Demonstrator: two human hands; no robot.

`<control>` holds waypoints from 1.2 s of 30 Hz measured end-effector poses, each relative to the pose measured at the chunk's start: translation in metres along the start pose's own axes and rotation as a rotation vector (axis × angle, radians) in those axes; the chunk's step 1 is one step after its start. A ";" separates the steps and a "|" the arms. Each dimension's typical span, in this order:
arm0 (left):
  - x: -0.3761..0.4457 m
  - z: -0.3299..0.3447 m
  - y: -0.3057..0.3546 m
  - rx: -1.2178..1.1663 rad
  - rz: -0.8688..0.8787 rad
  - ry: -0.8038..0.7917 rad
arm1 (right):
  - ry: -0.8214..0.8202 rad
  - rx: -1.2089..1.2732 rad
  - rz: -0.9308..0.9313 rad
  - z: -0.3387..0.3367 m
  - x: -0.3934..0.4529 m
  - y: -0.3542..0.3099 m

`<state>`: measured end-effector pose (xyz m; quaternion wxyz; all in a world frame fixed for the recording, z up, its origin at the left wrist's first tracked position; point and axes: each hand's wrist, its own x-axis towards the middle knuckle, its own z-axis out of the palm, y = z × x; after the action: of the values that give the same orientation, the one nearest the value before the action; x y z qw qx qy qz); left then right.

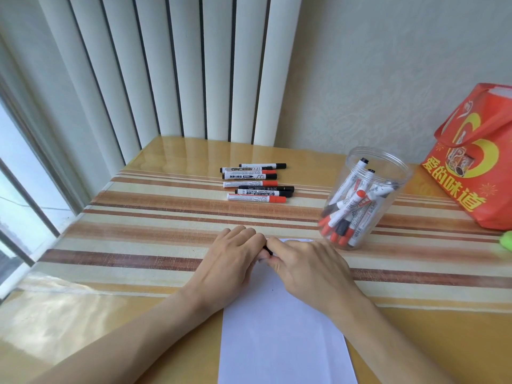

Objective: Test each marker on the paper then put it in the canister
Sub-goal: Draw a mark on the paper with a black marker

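A wooden table [177, 151] is covered by a striped mat [155, 217] under a clear sheet. White vertical blinds [166, 67] are hung behind it, with a window [16, 173] at the left. A red printed bag [476, 159] is stood at the table's right edge, and a green object [506, 242] is cut off just below it. A white paper [282, 336] is laid at the near edge, centre. A clear canister [365, 198] is placed upright just right of the paper's far corner; it is partly filled with red-capped and black-capped markers, leaning. A loose row of markers [256, 182] is laid flat farther back on the mat, well apart from the paper. Left hand [235, 259] and right hand [307, 264] are met over the paper's far end, fingers curled. A small black piece of a marker [266, 249] is seen pinched between them; which hand has cap or barrel cannot be told.
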<state>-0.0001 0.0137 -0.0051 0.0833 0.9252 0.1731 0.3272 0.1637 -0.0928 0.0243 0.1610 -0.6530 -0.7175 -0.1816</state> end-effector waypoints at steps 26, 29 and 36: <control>0.001 -0.001 0.003 0.033 -0.010 0.022 | -0.050 0.096 0.031 -0.002 0.003 0.006; 0.001 -0.001 0.003 0.092 -0.063 0.034 | -0.125 0.125 0.083 -0.006 0.002 0.011; -0.001 0.011 -0.017 0.144 -0.449 0.018 | -0.024 0.243 0.285 0.008 -0.003 0.021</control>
<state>0.0013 0.0283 -0.0187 0.0860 0.8643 0.3980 0.2954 0.1850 -0.0896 0.0173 0.2541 -0.7257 -0.6364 -0.0610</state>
